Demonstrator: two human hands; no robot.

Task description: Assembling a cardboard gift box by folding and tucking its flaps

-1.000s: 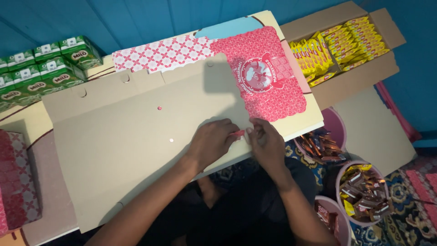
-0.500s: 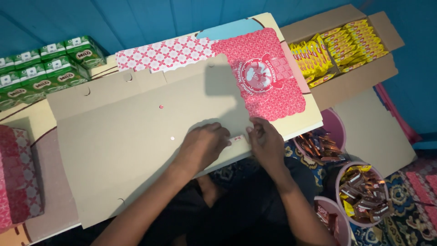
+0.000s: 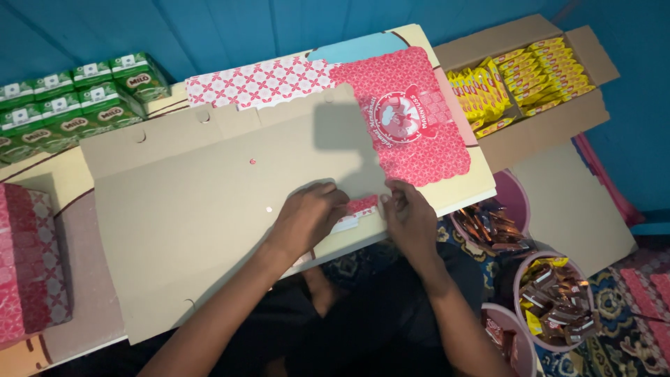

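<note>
A large flat cardboard box blank (image 3: 202,202) lies brown side up on a low table (image 3: 474,192), with its red patterned printed flaps (image 3: 412,119) folded out at the far right. My left hand (image 3: 307,220) presses on the blank's near edge, fingers curled over a small red tab (image 3: 363,204). My right hand (image 3: 410,222) pinches the same edge just right of that tab. Both hands sit close together at the table's front edge.
Green drink cartons (image 3: 70,101) stand at the far left. A red patterned assembled box (image 3: 28,265) sits at the left. An open carton of yellow snack packs (image 3: 520,77) lies at the right. Pink tubs of wrapped sweets (image 3: 558,297) stand on the floor, lower right.
Both hands have stayed at the blank's near edge, the left fingers shifting slightly over the red tab. The view has drifted a little.
</note>
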